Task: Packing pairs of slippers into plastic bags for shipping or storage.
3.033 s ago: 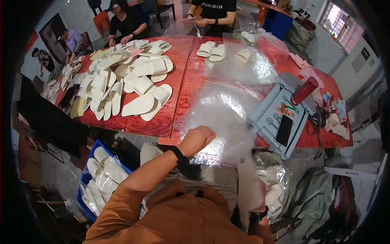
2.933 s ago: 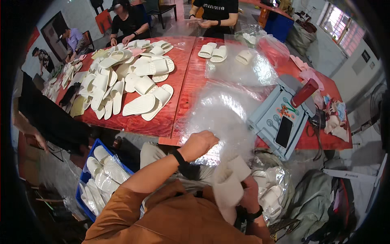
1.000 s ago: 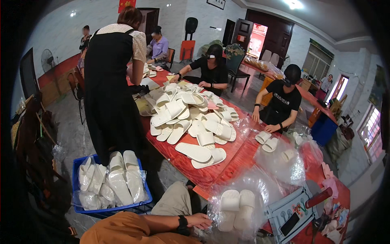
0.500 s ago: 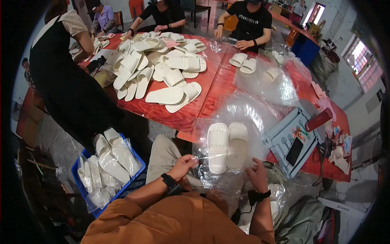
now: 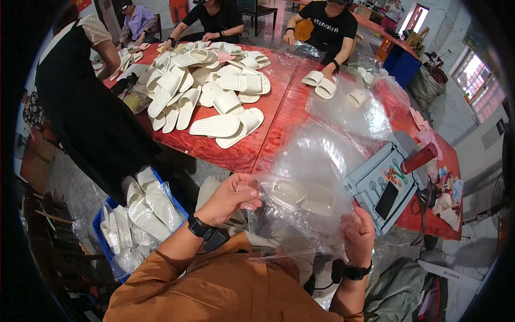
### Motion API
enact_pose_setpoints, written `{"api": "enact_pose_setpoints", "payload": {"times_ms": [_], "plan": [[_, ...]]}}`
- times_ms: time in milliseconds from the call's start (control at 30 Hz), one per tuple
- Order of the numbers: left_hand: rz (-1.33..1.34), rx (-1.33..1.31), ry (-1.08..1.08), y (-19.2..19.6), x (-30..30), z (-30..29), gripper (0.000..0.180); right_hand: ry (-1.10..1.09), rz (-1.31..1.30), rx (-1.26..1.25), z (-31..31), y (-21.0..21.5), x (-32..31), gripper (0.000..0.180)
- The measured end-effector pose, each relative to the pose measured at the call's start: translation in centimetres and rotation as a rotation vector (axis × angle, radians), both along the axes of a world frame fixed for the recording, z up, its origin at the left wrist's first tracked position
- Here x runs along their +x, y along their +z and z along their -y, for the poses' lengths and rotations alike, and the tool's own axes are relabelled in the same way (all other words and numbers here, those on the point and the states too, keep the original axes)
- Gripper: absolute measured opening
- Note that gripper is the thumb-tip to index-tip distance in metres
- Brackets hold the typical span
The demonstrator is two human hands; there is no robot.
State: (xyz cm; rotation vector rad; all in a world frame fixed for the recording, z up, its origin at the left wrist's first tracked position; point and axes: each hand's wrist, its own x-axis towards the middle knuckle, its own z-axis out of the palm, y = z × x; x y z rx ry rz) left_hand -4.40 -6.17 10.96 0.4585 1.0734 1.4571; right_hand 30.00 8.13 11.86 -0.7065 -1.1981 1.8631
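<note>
Between my hands is a clear plastic bag (image 5: pixel 308 228) held up at the table's near edge. A pair of cream slippers (image 5: pixel 317 199) lies inside it, soles or footbeds partly hidden by glare. My left hand (image 5: pixel 234 198) is closed, pinching the bag's left side. Gripping its right side, my right hand (image 5: pixel 358 236) has curled fingers. Beyond the bag, more flat clear bags (image 5: pixel 327 145) lie on the red table (image 5: pixel 236 153).
A heap of cream slippers (image 5: pixel 225 102) covers the table's middle. To the right sit a grey-blue tray (image 5: pixel 370 185), a phone (image 5: pixel 387 198) and a red cylinder (image 5: pixel 419 158). A blue crate (image 5: pixel 102 239) of bagged slippers stands lower left. Several people work around the table.
Both hands have risen with the bag, lifting and tilting it and the slippers away from me. Across the table, a person's hand has reached down to a pair of slippers.
</note>
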Motion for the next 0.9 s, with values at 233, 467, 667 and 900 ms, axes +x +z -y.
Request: {"api": "enact_pose_setpoints", "payload": {"times_ms": [233, 467, 667, 900], "plan": [[0.089, -0.005, -0.035, 3.3, -2.2, -0.8, 0.056, 0.008, -0.059, 0.085, -0.4, 1.6, -0.4, 0.058], [-0.116, 0.052, -0.177, 0.8, -6.5, -6.6, 0.05, -0.171, 0.096, 0.287, -4.5, 0.0, -4.5, 0.062], [-0.842, 0.138, -0.092, -2.7, -6.1, -9.2, 0.056, -0.285, 0.19, 0.393, -6.9, -4.4, -5.7, 0.059], [-0.374, 0.267, 0.096, -7.4, -1.2, -9.8, 0.076, -0.41, 0.136, 0.404, -7.3, -6.6, -5.9, 0.056]]}}
